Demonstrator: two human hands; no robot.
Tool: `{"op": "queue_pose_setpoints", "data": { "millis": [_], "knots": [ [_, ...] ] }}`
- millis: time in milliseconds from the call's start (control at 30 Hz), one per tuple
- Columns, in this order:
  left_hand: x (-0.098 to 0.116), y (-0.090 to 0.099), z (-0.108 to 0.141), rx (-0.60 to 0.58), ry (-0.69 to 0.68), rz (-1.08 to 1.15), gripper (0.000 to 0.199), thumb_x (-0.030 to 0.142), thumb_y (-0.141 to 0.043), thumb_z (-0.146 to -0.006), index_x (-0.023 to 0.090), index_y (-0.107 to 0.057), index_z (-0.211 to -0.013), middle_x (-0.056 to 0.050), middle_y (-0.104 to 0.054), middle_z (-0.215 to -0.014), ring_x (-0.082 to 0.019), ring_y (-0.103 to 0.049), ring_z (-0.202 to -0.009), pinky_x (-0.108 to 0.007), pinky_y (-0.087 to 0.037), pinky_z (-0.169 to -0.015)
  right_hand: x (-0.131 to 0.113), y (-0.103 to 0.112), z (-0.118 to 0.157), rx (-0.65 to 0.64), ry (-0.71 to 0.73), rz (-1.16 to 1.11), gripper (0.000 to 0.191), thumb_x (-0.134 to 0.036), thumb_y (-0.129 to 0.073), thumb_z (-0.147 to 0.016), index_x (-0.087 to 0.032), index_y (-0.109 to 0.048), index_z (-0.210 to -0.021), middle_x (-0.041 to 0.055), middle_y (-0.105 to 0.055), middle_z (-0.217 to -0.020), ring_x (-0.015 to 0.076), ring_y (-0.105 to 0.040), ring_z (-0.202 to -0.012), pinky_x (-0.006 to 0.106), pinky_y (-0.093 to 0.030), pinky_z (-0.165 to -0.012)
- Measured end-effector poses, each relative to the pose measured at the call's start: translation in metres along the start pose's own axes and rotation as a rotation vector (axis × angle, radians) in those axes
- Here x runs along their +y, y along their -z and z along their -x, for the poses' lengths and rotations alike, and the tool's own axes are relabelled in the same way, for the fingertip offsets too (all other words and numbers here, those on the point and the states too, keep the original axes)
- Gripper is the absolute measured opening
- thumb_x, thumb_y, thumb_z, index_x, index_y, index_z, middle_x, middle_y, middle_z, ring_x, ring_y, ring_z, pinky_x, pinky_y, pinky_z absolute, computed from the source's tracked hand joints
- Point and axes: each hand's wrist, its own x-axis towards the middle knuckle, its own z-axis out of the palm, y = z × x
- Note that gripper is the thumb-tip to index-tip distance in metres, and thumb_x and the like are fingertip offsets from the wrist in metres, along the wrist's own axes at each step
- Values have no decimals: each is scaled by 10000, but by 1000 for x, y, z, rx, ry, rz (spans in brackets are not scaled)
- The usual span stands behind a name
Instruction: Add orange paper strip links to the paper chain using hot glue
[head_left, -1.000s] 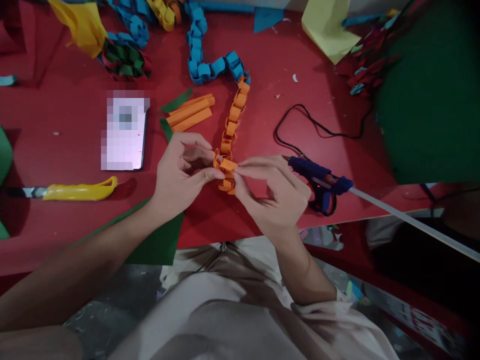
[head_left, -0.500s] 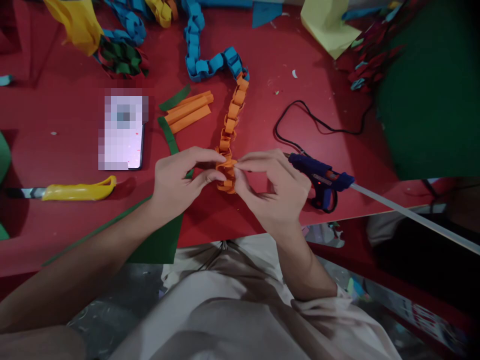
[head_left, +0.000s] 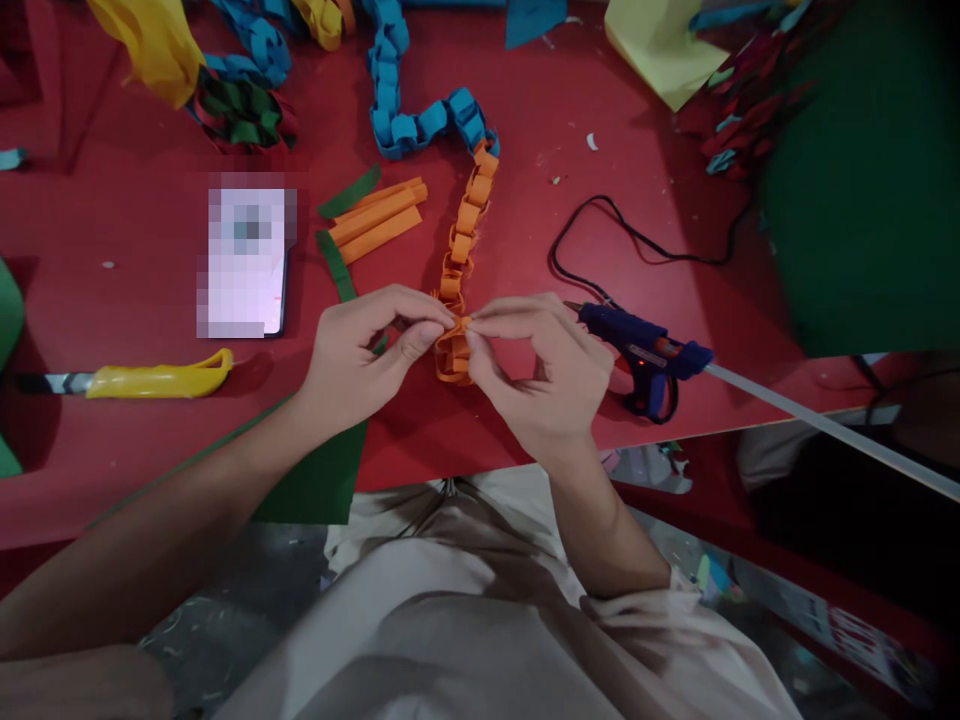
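An orange and blue paper chain [head_left: 469, 217] runs down the red table toward me, its near end made of orange links. My left hand [head_left: 375, 350] pinches an orange paper strip [head_left: 460, 325] at the chain's near end from the left. From the right, my right hand [head_left: 540, 370] pinches the same strip, thumb and forefinger together. Fingertips of both hands almost meet there and partly hide the paper. More orange links hang just below the fingers. A blue glue gun [head_left: 634, 350] with a long glue stick lies right of my right hand.
Orange paper strips [head_left: 379, 220] and green strips [head_left: 336, 265] lie beyond my left hand. Left are a phone [head_left: 244, 265] and a yellow-handled knife [head_left: 157, 380]. A black cord [head_left: 637, 240] loops behind the glue gun. Green paper [head_left: 322, 475] overhangs the table's near edge.
My left thumb has moved up and closed toward the forefinger on the orange strip. My right hand stays at the strip, shifted very slightly left.
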Motion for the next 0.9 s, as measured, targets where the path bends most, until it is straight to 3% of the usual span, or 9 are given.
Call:
{"op": "queue_pose_setpoints", "data": {
  "millis": [167, 300, 367, 533, 767, 900],
  "knots": [
    [0, -2, -4, -13, 181, 222, 293, 491, -800, -870, 203, -743, -876, -38, -755, -838, -128, -667, -657, -261, -556, -621, 4, 0, 1, -13, 55, -10, 99, -175, -669, -934, -258, -719, -957, 45, -794, -961, 209, -744, -913, 408, -589, -857],
    [-3, -2, -5, -68, 267, 326, 397, 521, -880, -771, 211, -725, -964, -35, -742, -871, -137, -695, -713, -249, -563, -614, 6, 0, 0, -56, 44, 14, 86, -206, -652, -962, -270, -708, -967, 31, -792, -973, 215, -748, -945, 427, -593, -879],
    [-5, -2, -5, -76, 279, 345, 434, 529, -893, -750, 217, -716, -995, -36, -738, -882, -148, -712, -765, -248, -576, -638, 4, 0, 0, -65, 38, 31, 80, -214, -650, -967, -273, -703, -977, 33, -786, -989, 215, -741, -963, 430, -597, -887],
    [-7, -5, -4, -14, 289, 324, 431, 522, -886, -761, 217, -681, -988, -18, -733, -843, -146, -715, -773, -261, -594, -693, -4, -1, 2, 57, -15, 99, 53, -222, -682, -944, -240, -681, -994, 62, -730, -997, 224, -702, -979, 421, -603, -851],
    [-8, -5, -2, 114, 246, 288, 426, 502, -904, -748, 235, -616, -912, 17, -705, -747, -134, -686, -661, -270, -567, -594, -9, -6, -1, -76, -76, 85, 34, -267, -686, -953, -246, -677, -928, 43, -701, -946, 205, -677, -938, 392, -575, -865],
    [-8, -4, -2, 101, 255, 307, 402, 478, -907, -752, 229, -657, -943, 2, -746, -793, -129, -672, -593, -286, -571, -563, -5, -7, -2, -91, -133, 45, 34, -277, -693, -945, -243, -689, -946, 33, -703, -963, 186, -666, -920, 355, -563, -827]
  ]
}}
